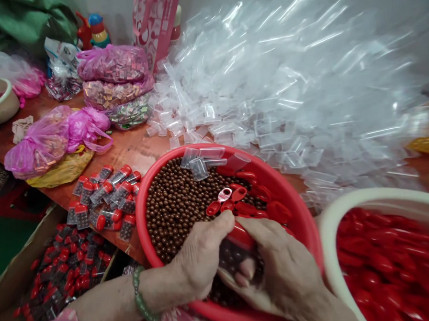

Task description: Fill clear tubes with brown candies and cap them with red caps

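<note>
Over a red basin (145, 231) of small brown balls (173, 201), my two hands meet around a small clear plastic container (234, 255) with dark balls inside and a red cap (242, 235) at its top. My left hand (201, 252), a green bead bracelet at its wrist, presses its thumb near the cap. Wrapped round the container from the other side is my right hand (288, 262), its fingertips showing through the clear wall. Loose red caps (246, 209) and several clear empty tubes (200, 167) lie on the balls. Much of the container is hidden by my fingers.
A big heap of clear tubes (286, 89) covers the table's back. At right stands a white tub (327, 221) of red caps. Filled red-capped containers (110, 194) lie left of the basin, more in a cardboard box (42, 236) below. Pink bags (112, 63) sit behind.
</note>
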Motion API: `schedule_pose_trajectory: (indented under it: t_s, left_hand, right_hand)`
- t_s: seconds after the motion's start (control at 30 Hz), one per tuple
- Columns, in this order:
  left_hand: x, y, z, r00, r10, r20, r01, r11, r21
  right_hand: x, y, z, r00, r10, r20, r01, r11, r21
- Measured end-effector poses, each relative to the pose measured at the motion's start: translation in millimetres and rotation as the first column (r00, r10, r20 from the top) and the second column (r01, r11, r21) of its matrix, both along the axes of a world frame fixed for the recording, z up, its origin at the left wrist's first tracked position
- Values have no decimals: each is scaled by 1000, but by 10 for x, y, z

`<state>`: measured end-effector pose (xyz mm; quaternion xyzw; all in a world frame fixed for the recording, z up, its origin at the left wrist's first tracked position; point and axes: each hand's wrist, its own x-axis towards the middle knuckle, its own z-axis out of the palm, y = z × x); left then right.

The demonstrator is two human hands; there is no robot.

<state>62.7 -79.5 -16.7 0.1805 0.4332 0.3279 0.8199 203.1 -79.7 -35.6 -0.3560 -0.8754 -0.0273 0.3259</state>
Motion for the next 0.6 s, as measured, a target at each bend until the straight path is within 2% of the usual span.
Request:
schedule_pose_trajectory:
  t_s: [0.1,0.23,0.43,0.6]
  left_hand:
    - [-95,53,-42,973,-114,203,86,986,140]
    - [-232,80,-147,932,-154,328,105,981,162]
    - [-313,60,-294,933,-185,309,117,967,226]
    - [-358,108,-193,958,-197,207,138,953,270]
  right_hand:
    - [2,21,-45,996,-59,-72,53,995,-87]
    - [17,36,-93,995,-78,-67,66,986,-156]
    - [-12,41,-118,990,-99,-102,72,968,-241]
    - [-14,39,-63,982,-75,-171,12,939,-344]
